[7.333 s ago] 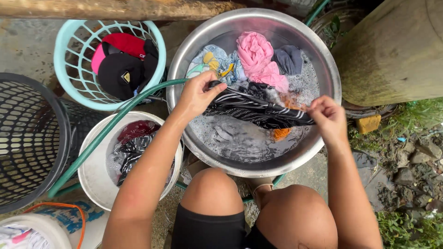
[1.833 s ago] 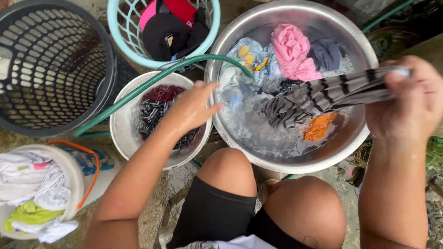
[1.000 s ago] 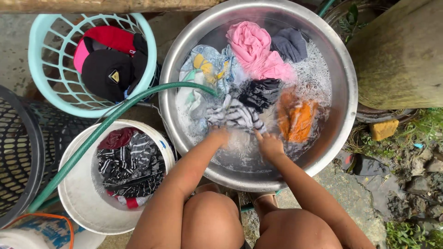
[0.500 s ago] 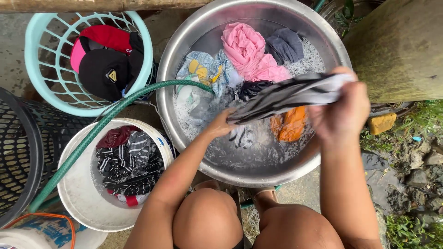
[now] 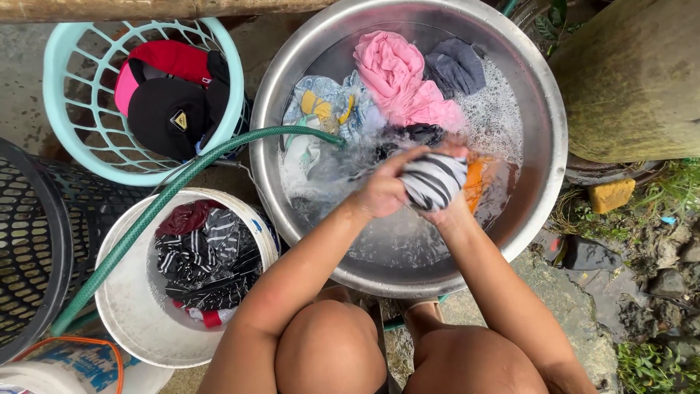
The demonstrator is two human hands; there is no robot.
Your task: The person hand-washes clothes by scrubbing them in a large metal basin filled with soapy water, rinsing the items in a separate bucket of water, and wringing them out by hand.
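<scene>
Both my hands hold a bunched black-and-white striped cloth [image 5: 434, 180] just above the soapy water in a large metal basin [image 5: 543, 182]. My left hand [image 5: 380, 191] grips its left side. My right hand [image 5: 453, 208] is under and behind the bundle, mostly hidden by it. In the basin also lie a pink garment [image 5: 397, 73], a grey one [image 5: 456, 66], a light blue and yellow one [image 5: 321, 109] and an orange one [image 5: 477, 182].
A green hose [image 5: 168, 201] runs into the basin's left side. A white bucket [image 5: 124, 321] holds striped and dark red cloth. A turquoise basket [image 5: 62, 95] holds caps; a black basket [image 5: 33, 241] stands at left. A concrete post [image 5: 627, 80] stands right.
Half a second ago my right hand held the striped cloth stretched out high to the right; now the cloth is bunched into a bundle between both hands low over the water.
</scene>
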